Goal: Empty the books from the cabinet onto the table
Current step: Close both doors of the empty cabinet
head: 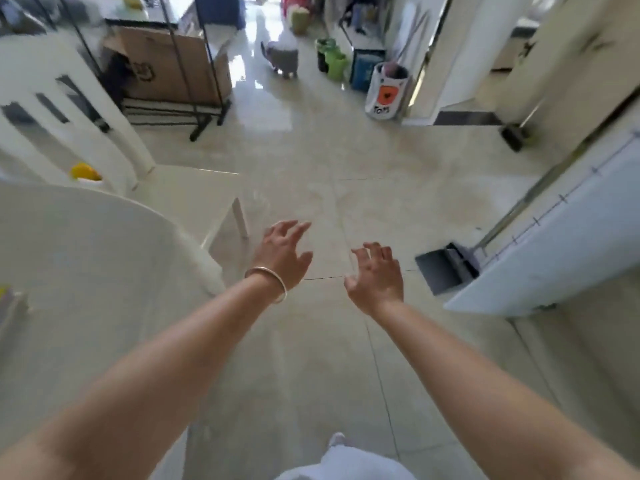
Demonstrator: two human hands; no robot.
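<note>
From the head camera you look down over both bare arms, stretched out ahead above a pale tiled floor. Your left hand has its fingers spread and loosely bent, holding nothing; a bracelet circles that wrist. Your right hand is just beside it, apart from it, fingers likewise spread and slightly curled, empty. Neither hand touches anything.

At your left lies a white rounded table, its edge near your left forearm. Beyond it stands a white chair, with something yellow low beside it. You see no books clearly, and no cabinet you can be sure of; a blurred patch at the far left edge is too unclear to name.

At your right a white panel slants across the view, and a dark dustpan sits on the floor just under its near end, its handle running up along the panel.

Farther off are a cardboard box behind a black rack, green pots and a white bag with an orange mark.
</note>
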